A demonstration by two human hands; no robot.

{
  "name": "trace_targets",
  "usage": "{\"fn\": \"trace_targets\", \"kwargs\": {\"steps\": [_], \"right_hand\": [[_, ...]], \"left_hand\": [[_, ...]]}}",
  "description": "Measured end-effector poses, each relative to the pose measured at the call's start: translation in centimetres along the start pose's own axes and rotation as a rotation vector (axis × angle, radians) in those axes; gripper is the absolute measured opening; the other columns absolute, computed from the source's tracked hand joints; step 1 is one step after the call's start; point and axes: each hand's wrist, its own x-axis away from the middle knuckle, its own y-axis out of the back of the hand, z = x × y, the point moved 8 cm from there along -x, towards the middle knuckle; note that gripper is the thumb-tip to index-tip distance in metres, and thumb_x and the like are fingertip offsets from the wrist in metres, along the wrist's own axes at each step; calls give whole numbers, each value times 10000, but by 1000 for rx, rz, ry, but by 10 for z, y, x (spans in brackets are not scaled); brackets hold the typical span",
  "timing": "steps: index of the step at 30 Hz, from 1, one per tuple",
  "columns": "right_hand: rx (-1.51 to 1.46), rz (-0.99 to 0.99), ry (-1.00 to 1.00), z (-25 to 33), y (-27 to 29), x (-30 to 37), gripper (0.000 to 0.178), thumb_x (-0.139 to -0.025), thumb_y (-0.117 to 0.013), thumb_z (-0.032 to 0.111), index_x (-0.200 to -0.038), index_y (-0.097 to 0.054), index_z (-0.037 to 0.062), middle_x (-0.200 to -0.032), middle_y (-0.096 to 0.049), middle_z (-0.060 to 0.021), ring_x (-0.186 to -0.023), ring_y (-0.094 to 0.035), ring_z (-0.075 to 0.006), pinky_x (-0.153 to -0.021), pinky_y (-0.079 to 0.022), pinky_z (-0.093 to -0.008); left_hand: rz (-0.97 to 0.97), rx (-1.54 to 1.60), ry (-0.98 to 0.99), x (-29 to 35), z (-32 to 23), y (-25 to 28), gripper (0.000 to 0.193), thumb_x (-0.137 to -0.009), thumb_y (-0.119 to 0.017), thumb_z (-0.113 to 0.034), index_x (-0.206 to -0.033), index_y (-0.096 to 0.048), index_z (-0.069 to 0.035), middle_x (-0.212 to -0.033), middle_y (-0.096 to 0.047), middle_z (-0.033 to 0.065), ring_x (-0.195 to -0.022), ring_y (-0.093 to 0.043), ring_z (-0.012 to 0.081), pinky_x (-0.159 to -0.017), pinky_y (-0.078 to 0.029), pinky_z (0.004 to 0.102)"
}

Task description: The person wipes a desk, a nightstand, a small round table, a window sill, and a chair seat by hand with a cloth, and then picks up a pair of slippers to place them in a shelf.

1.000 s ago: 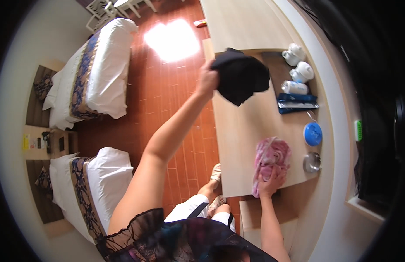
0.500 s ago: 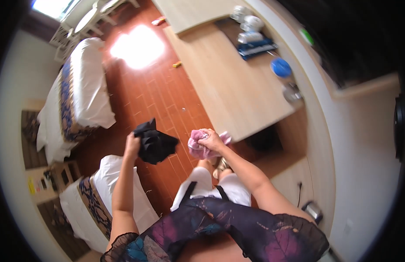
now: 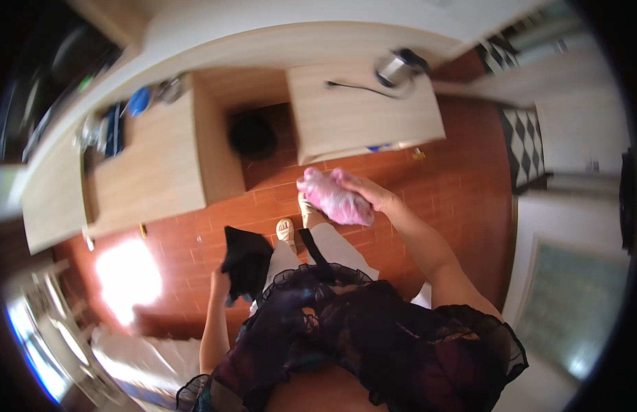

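My left hand (image 3: 220,284) is closed on a bunched black cloth (image 3: 247,261), which hangs low beside my left leg. Out in front of my right leg, my right hand (image 3: 373,192) grips a crumpled pink and whitish cloth (image 3: 336,198). Its fingers are partly hidden by the folds. The two cloths are apart, both held above the red-brown floor (image 3: 435,226).
A light wooden desk (image 3: 150,172) stands front left, with a blue-lidded container (image 3: 139,101) on it. A dark round bin (image 3: 252,136) sits in the gap beside a low cabinet (image 3: 360,117), which carries an electric kettle (image 3: 399,67). A bed (image 3: 147,357) lies lower left; black-and-white tiles (image 3: 524,147) are at right.
I have turned to the right, so the desk has swung left and the kettle cabinet now lies ahead. Both cloths are still held; the black one is now close against my left leg.
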Motion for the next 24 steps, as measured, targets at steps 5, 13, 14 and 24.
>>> {"fn": "trace_targets", "kwargs": {"steps": [5, 13, 14, 24], "right_hand": [[-43, -597, 163, -57, 157, 234, 610, -896, -500, 508, -1336, -393, 100, -1235, -501, -58, -1136, -479, -153, -942, -425, -336], [-1, -1284, 357, -55, 305, 570, 519, -912, -515, 418, -1296, -484, 69, -916, -627, -12, -924, -574, -121, -854, -456, -303], [-32, -1340, 340, -63, 315, 606, 518, -910, -531, 394, -1294, -479, 50, -897, -619, -4, -893, -572, -115, -829, -462, -303], [-103, -1589, 521, -22, 561, 868, 385, -868, -625, 307, -1128, -604, 24, -1060, -638, -101, -999, -593, -171, -891, -457, -317]], "left_hand": [[355, -245, -636, 25, -263, -136, 361, -729, -443, -5, -1057, -588, 37, -903, -640, 212, -886, -619, 319, -806, -467, 352], [392, -373, -591, -38, -456, -382, 285, -806, -506, -93, -1027, -582, 70, -964, -621, 243, -893, -606, 334, -809, -452, 414], [429, -339, -543, -17, -502, -416, 290, -832, -501, -110, -1038, -583, 78, -971, -630, 214, -909, -598, 316, -814, -450, 396], [548, -511, -1231, 148, -841, -730, 412, -764, -417, 15, -1159, -527, 47, -997, -609, 275, -1004, -553, 436, -907, -418, 435]]}}
